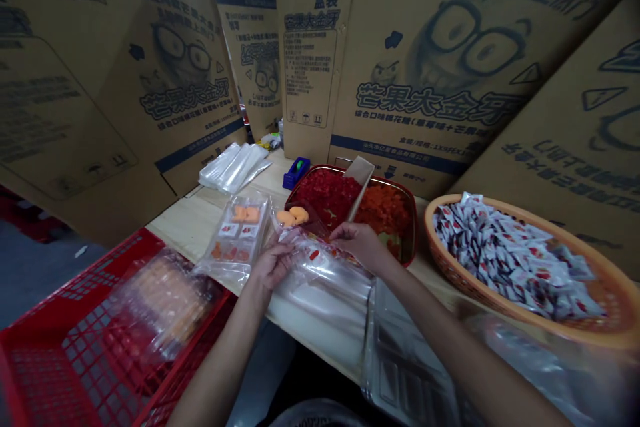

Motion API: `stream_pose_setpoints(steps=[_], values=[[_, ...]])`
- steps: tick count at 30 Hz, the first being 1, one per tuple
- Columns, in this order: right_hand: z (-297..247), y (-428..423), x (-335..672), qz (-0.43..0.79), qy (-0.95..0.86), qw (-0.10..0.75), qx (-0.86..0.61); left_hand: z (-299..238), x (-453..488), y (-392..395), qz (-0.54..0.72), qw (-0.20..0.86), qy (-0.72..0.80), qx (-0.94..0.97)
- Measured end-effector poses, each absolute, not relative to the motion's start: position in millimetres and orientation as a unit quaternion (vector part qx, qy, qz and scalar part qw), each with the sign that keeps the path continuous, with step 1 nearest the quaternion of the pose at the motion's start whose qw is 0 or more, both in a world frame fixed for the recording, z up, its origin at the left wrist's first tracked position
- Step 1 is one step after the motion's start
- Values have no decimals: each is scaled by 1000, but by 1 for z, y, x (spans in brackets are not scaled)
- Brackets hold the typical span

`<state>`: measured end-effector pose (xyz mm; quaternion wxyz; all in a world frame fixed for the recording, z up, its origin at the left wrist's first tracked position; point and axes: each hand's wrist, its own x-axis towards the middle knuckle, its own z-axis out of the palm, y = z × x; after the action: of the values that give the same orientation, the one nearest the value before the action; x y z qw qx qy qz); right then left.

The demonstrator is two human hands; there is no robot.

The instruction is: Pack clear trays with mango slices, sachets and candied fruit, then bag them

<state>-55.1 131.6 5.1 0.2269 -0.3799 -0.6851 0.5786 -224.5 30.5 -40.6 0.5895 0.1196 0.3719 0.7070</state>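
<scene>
One crinkled, glossy clear bag (320, 265) mid-frame, smooth rounded orange pieces (293, 216) at its upper-left end. Left hand (273, 263) pinches the bag's left side. Right hand (359, 244): fingertips bunched at its right side, can't tell what they grip. Upper centre-right: round-cornered tray (413, 233), bumpy red bits (325, 189), flat cardboard divider (361, 177). Right: oval perforated plastic basket (614, 295), small shiny sachets (510, 257). Lower left: red lattice crate (80, 350).
</scene>
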Motion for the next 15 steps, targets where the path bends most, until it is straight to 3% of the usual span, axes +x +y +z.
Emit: stream_pose_setpoints(steps=[6,10,12,15], values=[[4,131,-52,530,-725,257,-356,-38,-224,29,708,593,366,115],[3,151,-29,365,-774,289,-429,-40,-225,29,707,593,368,118],[-4,165,-14,302,-773,248,-500,-41,-225,29,706,597,362,122],[-25,181,3,340,-761,158,-529,-43,-226,29,702,600,363,121]])
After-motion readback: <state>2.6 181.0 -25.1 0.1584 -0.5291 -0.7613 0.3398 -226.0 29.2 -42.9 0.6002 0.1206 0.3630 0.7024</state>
